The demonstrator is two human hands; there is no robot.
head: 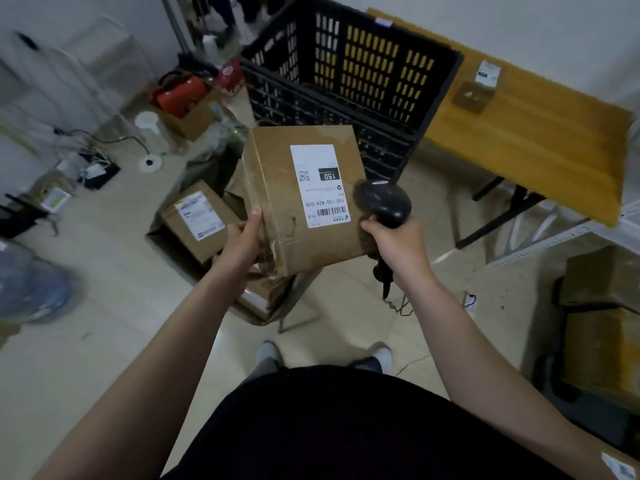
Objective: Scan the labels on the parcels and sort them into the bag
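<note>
Left hand (242, 237) grips parcel (277, 202) at its near-left edge, label (320, 185) up; right hand (398, 244) wraps scanner (384, 200) touching parcel's right edge; black crate (346, 64) just behind; open floor (104, 271) left

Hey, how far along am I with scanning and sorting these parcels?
Done, apparently: a labelled parcel lies in what looks like the bag on the floor. In hand: the left hand holds a box label-up; the right hand grips the scanner by its label. Left: bagging this box, plus the small parcel on the table.

Brown parcel (304, 199) — white label (320, 185) — black scanner (384, 199)
</note>
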